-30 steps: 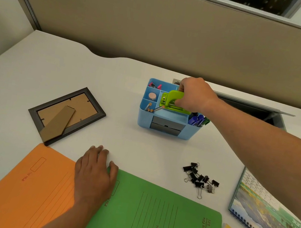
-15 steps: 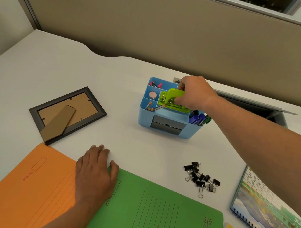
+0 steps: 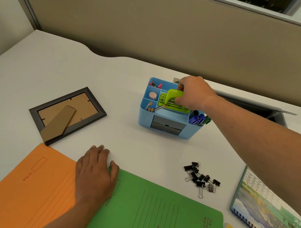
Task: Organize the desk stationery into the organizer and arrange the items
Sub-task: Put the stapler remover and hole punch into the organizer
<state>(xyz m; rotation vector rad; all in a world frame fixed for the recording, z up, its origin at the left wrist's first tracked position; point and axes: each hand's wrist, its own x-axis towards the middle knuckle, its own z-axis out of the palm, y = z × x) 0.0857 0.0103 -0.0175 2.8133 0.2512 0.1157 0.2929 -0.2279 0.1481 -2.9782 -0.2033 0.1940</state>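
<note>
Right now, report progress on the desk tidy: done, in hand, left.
Done: markers, pencils and a few small bits stand in the organizer. In hand: the right hand grips the green punch at the middle compartment. Left: the binder clips lie loose on the desk; the frame, calendar and folders are unarranged, the left hand resting flat on the folders.

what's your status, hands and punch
Right hand grips punch, set in organizer middle section. Left hand flat across orange folder and green folder. Clips loose on desk, nothing in the way.
</note>
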